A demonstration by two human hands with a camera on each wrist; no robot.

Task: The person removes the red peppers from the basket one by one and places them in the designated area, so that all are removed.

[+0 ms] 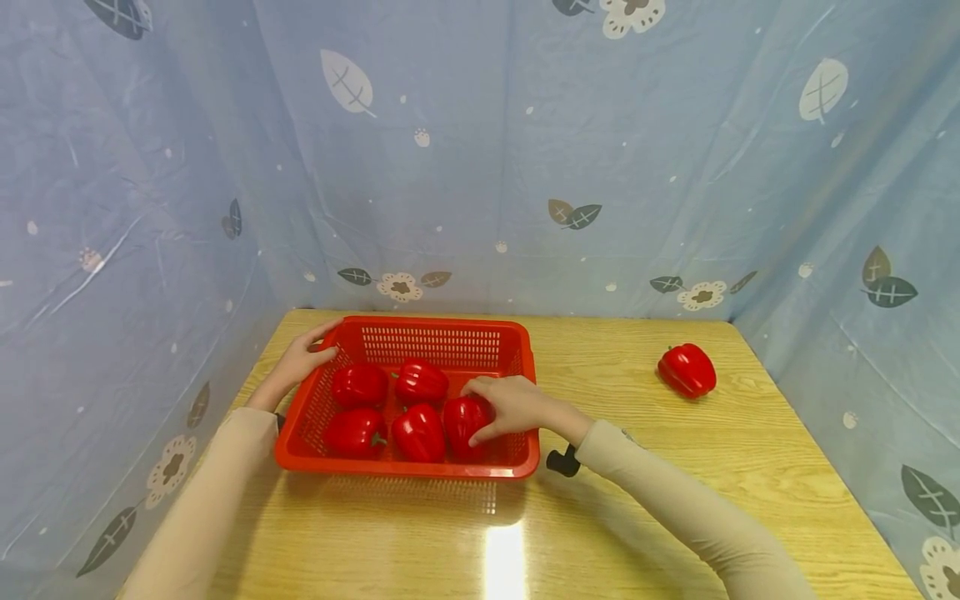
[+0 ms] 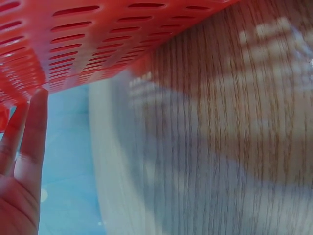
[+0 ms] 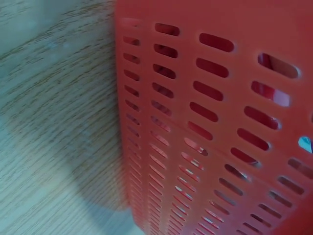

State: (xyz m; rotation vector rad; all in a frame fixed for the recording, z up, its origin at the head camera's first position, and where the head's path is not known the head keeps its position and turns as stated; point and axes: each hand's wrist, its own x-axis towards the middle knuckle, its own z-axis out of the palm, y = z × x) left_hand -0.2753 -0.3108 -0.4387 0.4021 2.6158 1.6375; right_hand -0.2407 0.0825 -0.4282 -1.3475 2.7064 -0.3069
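A red plastic basket [image 1: 405, 471] with slotted walls stands on the table, with several red bell peppers in it. My left hand [image 1: 298, 360] holds the basket's left rim near the far corner, thumb over the inner side. In the left wrist view, its fingers [image 2: 32, 142] lie against the outer wall. Inside the basket, at the right end, my right hand [image 1: 510, 406] grips a red bell pepper [image 1: 459, 421] from above, partly covering it. Beside that one lies another bell pepper [image 1: 418, 433]. The right wrist view is filled mostly by the basket's slotted wall [image 3: 195, 112], which hides the right hand.
One more red bell pepper [image 1: 687, 370] lies on the wooden table [image 1: 615, 358], to the right of the basket. Blue curtains [image 1: 465, 167] with leaf and flower prints hang behind the table and along both sides.
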